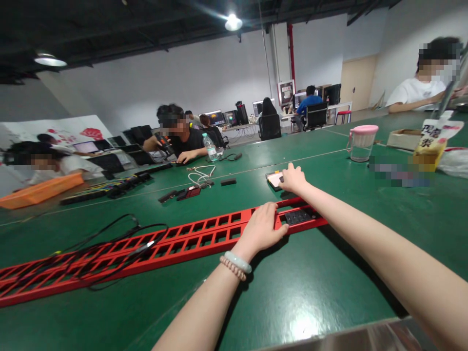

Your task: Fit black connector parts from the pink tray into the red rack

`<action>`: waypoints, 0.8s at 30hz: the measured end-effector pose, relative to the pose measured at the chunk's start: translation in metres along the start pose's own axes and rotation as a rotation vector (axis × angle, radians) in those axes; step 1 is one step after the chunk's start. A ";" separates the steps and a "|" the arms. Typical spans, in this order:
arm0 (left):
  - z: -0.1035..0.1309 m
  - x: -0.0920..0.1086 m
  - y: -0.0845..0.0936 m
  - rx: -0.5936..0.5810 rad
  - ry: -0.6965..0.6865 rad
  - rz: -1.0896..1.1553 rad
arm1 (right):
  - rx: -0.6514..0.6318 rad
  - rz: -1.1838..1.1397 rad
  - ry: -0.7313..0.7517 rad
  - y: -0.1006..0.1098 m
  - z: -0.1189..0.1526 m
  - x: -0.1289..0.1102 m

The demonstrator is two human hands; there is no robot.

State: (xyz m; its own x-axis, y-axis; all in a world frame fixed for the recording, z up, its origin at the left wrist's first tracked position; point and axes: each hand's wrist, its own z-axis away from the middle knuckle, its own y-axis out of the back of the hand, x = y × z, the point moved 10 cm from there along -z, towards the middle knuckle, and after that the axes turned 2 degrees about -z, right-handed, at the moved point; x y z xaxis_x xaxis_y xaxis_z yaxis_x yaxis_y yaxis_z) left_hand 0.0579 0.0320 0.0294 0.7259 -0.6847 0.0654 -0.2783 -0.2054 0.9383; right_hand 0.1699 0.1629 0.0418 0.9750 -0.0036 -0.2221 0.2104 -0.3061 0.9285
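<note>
red slotted rack (190, 239) under left hand (261, 226), fingers spread flat; right hand (292, 178) fingers closed on a pale card (275, 179).

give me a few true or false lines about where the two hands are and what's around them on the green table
1. The left hand rests on the red rack. True.
2. The right hand holds the pink-lidded jug. False: it lies on a small flat device; the jug stands apart.
3. Black cables lie over the rack's left part. True.
4. The table is blue. False: green.
5. A wrist bracelet is on the left arm. True.
</note>
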 end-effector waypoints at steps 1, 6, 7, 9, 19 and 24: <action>0.000 0.000 0.000 -0.002 0.003 -0.001 | 0.020 0.001 0.068 -0.004 -0.004 -0.003; 0.001 -0.002 -0.001 -0.013 0.018 0.005 | 0.070 0.020 0.229 -0.017 -0.014 -0.011; 0.002 -0.002 -0.001 -0.015 0.017 0.008 | 0.084 0.019 0.224 -0.015 -0.013 -0.011; 0.002 -0.001 -0.001 -0.017 0.016 0.016 | 0.111 0.020 0.198 -0.006 -0.007 -0.012; 0.000 -0.001 0.000 -0.006 0.021 0.068 | -0.243 0.084 0.011 0.015 0.104 -0.022; 0.000 -0.003 0.001 0.015 0.024 0.053 | -0.333 0.076 -0.114 0.012 0.113 -0.013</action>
State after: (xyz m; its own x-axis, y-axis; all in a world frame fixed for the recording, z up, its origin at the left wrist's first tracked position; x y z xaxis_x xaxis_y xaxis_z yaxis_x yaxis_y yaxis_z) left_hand 0.0560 0.0338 0.0303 0.7249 -0.6778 0.1228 -0.3258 -0.1803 0.9281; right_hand 0.1515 0.0516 0.0224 0.9785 -0.1266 -0.1627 0.1672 0.0257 0.9856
